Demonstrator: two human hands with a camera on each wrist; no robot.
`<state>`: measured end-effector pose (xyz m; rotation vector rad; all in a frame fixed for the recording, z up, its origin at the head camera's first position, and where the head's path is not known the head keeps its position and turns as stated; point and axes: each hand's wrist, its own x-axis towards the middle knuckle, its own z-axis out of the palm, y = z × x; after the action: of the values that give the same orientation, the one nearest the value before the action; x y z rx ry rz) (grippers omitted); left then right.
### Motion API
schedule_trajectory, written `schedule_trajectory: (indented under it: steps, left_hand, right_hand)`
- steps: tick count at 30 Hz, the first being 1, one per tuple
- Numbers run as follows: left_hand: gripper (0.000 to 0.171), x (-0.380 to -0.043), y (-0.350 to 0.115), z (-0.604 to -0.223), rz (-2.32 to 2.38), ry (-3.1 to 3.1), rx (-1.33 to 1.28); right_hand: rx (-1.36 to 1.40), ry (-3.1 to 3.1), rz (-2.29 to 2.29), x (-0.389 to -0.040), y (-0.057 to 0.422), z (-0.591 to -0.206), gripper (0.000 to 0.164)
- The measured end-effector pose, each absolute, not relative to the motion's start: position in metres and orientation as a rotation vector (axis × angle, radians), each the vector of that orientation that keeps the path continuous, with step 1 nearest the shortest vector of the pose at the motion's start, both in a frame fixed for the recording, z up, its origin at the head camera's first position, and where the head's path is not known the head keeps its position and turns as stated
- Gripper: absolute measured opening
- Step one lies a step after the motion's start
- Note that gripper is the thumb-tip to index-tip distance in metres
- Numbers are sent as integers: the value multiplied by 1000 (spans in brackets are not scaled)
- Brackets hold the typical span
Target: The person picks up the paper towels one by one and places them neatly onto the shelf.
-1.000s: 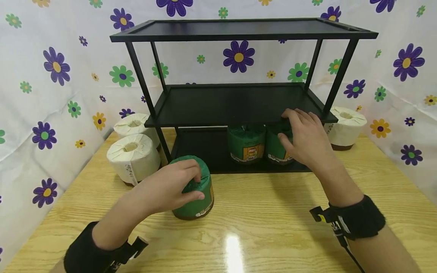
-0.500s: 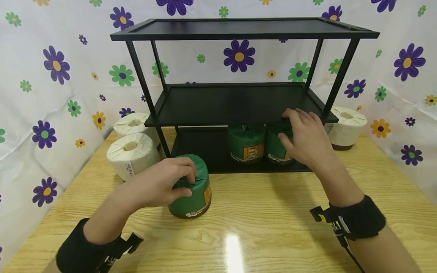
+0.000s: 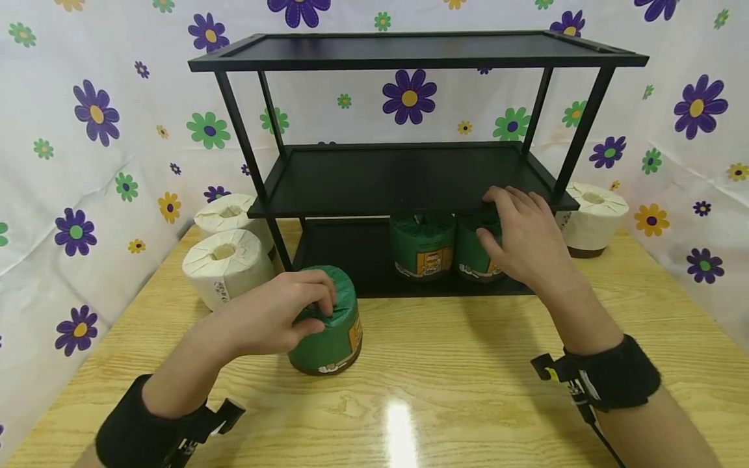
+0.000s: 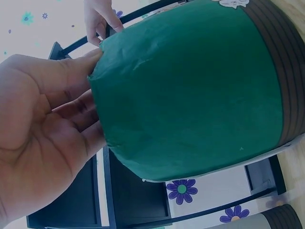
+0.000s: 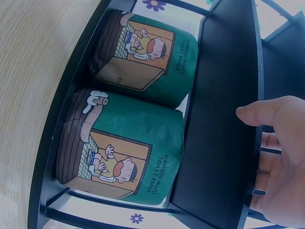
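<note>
A toilet paper roll in green wrapping (image 3: pixel 333 341) stands on the table, left of and in front of the black rack. My left hand (image 3: pixel 272 318) holds its top edge, with bent fingers pressed into the top and the thumb at the near side; in the left wrist view the plain green side of the wrapper faces the camera. My right hand (image 3: pixel 521 237) grips the front edge of the middle shelf (image 3: pixel 404 179), fingers over the top and thumb below it. Two more green rolls (image 5: pixel 124 148) stand side by side on the bottom shelf, partly hidden from the head view.
Two cream-wrapped rolls (image 3: pixel 225 266) stand left of the rack, one behind the other. Another cream roll (image 3: pixel 593 218) is at the right behind a rack post. The top shelf (image 3: pixel 409 49) overhangs the middle one, and a flowered cloth (image 3: pixel 158 97) hangs behind.
My left hand and the green roll have shifted slightly left, toward the nearer cream roll, and then stayed put. My right hand has kept its place on the shelf edge.
</note>
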<state>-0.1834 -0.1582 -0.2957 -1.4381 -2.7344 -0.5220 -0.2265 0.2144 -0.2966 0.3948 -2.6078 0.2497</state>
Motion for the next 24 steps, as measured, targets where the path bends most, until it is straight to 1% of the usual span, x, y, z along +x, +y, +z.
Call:
schedule_trajectory:
  steps: [7, 14, 19, 24]
  left_hand:
    - [20, -185, -161, -296, -528, -2757, -1448]
    - [30, -184, -162, -295, -534, -2744, -1486]
    - [31, -186, -163, -295, -548, -2746, -1500]
    - [36, -188, -163, -296, -604, -2733, -1550]
  right_hand:
    - [387, -2620, 254, -226, 214, -296, 47]
    - [386, -2617, 249, -226, 214, -296, 47]
    - [383, -2624, 249, -226, 213, -296, 47]
    - [381, -2623, 252, -226, 214, -296, 47]
